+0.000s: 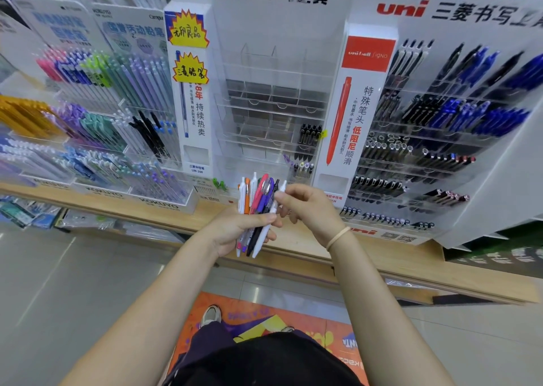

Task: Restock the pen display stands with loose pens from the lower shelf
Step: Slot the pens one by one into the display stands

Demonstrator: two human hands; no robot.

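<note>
- The left hand (235, 233) is wrapped around a bundle of pens (258, 209), tips down, in front of the wooden shelf (293, 238)
- The right hand (305, 206) pinches the top of one white pen (276, 209) at the bundle's right side
- The middle display stand (273, 106) has mostly bare clear slots; a few black pens (310, 138) sit at its right edge
- Best done by drawing that pen straight up while the left grip loosens only slightly, so the others don't slide out, then matching it to a slot
</note>
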